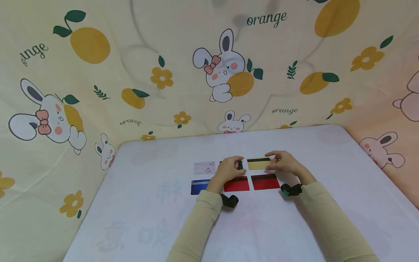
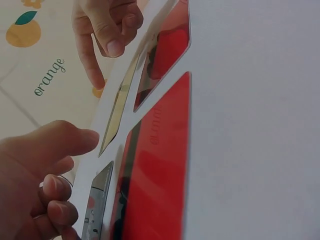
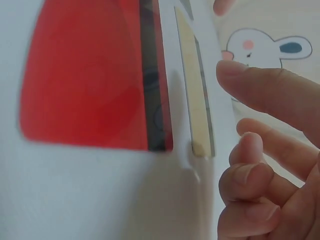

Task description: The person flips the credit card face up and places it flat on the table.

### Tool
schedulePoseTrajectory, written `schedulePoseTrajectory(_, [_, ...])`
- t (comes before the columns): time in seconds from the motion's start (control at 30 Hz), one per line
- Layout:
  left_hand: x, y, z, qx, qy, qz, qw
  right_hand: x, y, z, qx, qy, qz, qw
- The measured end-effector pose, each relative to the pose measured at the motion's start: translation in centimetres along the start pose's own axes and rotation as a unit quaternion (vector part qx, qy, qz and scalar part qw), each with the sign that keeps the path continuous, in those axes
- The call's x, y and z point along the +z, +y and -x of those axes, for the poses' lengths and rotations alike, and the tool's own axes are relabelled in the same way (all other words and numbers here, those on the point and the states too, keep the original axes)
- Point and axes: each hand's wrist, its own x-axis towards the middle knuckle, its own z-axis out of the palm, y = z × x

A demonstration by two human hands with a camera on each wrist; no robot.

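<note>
Several plastic cards lie in two rows on the table. My left hand (image 1: pixel 228 169) hovers over the dark card (image 1: pixel 240 165) in the back row, partly hiding it. In the left wrist view its thumb is extended and its other fingers are loosely bent, holding nothing. By the right end of the gold card (image 1: pixel 257 165) is my right hand (image 1: pixel 283 162), thumb and forefinger apart. The right wrist view shows those fingers beside the gold card, not gripping it. In front lie a red card (image 1: pixel 237 185), partly under the left wrist, and another red card (image 1: pixel 266 182), dark stripes upward.
At the left end of the rows are a pale pink patterned card (image 1: pixel 203 168) and a blue card (image 1: pixel 198 187). The white table (image 1: pixel 137 203) backs onto a printed cloth (image 1: pixel 183 98) with rabbits and oranges. Both wrists carry small black cameras.
</note>
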Motion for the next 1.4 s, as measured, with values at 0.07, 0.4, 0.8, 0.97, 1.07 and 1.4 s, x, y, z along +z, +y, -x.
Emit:
schedulePoseTrajectory(0.07, [0.0,0.1,-0.2,0.001,-0.005,-0.005,1.0000,-0.2,0.2,0.0,0.003,-0.002,-0.002,1.0000])
schedulePoseTrajectory(0.4, [0.1,0.8,-0.6,-0.005,-0.016,0.000,0.9999,-0.7,1.1,-0.4,0.024,-0.020,-0.023,0.9993])
schedulePoseTrajectory(0.8, [0.5,0.8,-1.4,-0.015,-0.022,-0.011,0.9996,-1.0,1.2,-1.2,0.031,-0.057,0.004,0.9979])
schedulePoseTrajectory(0.97, [0.4,0.9,-1.5,-0.017,-0.025,-0.014,0.9995,-1.0,1.2,-1.4,0.026,-0.050,0.029,0.9980])
schedulePoseTrajectory(1.07, [0.2,1.1,-1.4,-0.021,-0.026,-0.016,0.9993,-1.0,1.3,-1.5,0.024,-0.046,0.034,0.9981])
schedulePoseTrajectory(1.4, [0.6,1.1,-1.5,-0.031,-0.029,-0.025,0.9988,-1.3,1.1,-2.0,0.006,-0.078,0.017,0.9968])
